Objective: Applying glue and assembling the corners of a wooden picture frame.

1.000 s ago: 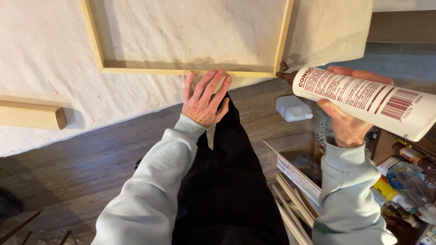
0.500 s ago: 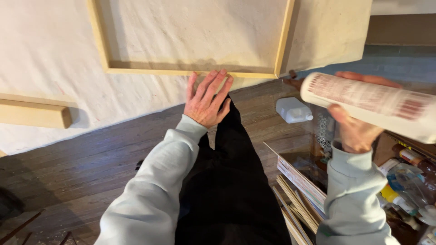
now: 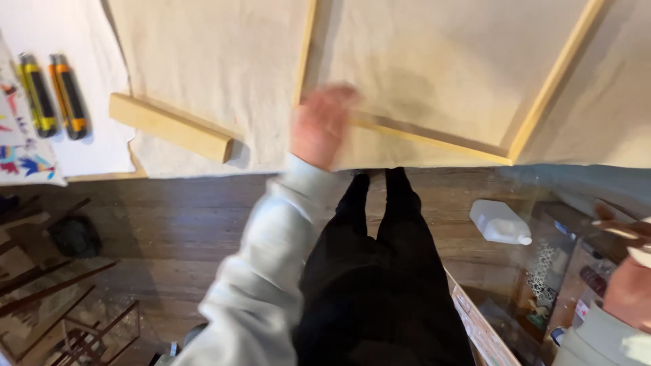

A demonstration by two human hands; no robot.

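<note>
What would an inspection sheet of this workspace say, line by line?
Surface: table draped in cream canvas.
Job's things: wooden frame lying on the canvas.
Clutter: loose wood block; two yellow-and-black cutters; white jug on the dark floor.
Hands: left hand, blurred, on the frame's near edge; right hand at the picture's edge, grip unclear.
Cables: nothing seen.
Surroundings: wooden floorboards, bins at right.
</note>
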